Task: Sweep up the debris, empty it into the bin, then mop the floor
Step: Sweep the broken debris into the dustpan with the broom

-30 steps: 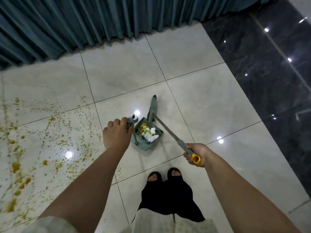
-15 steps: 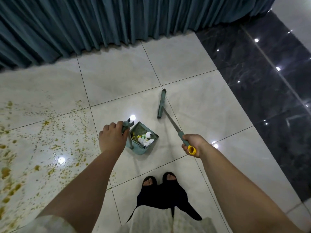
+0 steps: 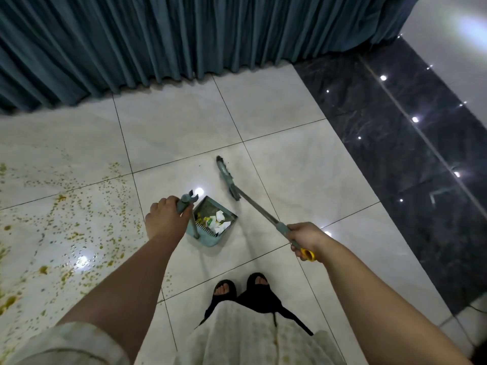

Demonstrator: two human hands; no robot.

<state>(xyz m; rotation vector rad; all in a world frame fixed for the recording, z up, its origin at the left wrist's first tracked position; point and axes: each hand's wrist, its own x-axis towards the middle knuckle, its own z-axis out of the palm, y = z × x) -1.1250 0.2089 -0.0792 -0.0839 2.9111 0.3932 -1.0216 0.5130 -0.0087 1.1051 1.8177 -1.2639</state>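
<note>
here left hand point(image 3: 164, 219) grips the dustpan point(image 3: 213, 225) handle; right hand point(image 3: 307, 239) clenches the broom point(image 3: 228, 179).

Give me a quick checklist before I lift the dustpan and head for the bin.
1. Left hand gripped on the dustpan handle: ok.
2. Right hand gripped on the broom: ok.
3. Broom head clear of the dustpan: ok, they are apart.
4. Paper scraps sitting inside the pan: ok.
5. Floor swept clean: not ok, yellow spatter covers the tiles to the left.
6. Bin located: cannot tell, none in view.
</note>
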